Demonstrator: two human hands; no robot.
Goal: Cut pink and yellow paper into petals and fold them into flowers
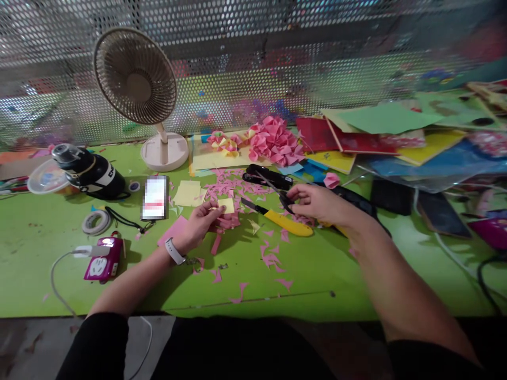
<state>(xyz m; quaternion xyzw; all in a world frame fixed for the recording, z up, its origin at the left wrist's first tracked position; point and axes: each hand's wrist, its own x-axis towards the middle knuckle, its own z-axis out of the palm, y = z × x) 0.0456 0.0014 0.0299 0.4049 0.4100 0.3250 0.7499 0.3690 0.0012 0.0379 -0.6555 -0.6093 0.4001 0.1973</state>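
My left hand (199, 226), with a white band on the wrist, pinches a small square of yellow paper (227, 205) between thumb and fingers. The fingers of my right hand (319, 203) are closed on dark-handled scissors (285, 202), whose blades point up and left, apart from the paper. Just below the scissors lies a yellow-handled knife (288, 222). A black stapler (271, 177) rests behind them. Pink paper scraps (225, 183) are scattered around both hands. A pad of yellow paper squares (187, 193) lies beyond my left hand, and pink paper (173, 230) is partly under its wrist.
Folded pink paper pieces (275, 141) are heaped at the back. A fan (164, 152), black bottle (101, 174), phone (154, 198), tape roll (96, 222) and purple power socket (103, 258) stand left. Coloured sheets (390, 119) and a dark phone (442, 212) lie right.
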